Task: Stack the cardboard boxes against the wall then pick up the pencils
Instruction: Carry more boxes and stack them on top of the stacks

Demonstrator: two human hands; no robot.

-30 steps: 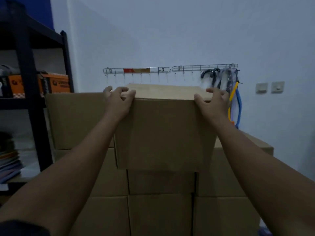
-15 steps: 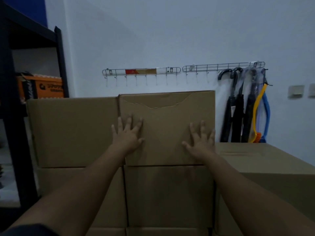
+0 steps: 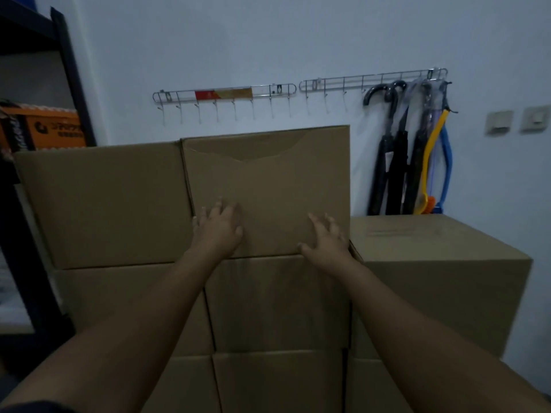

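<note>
The top middle box [image 3: 265,189] sat on the stack's centre column, close to the wall [image 3: 298,40], its face about level with the box to its left [image 3: 101,204]. Your left hand [image 3: 219,231] and right hand [image 3: 326,239] lay flat on the lower part of that face, fingers spread; neither grip had closed round anything. To seat it well, I judge you needed an even push from both palms, kept low, so it slid square on the box beneath [image 3: 277,302] without tipping. A lower box [image 3: 432,263] stood at the right. Behind it, umbrellas [image 3: 390,150] hung from a hook rail [image 3: 372,80], and a black shelf [image 3: 68,70] flanked the left. No pencils showed.
</note>
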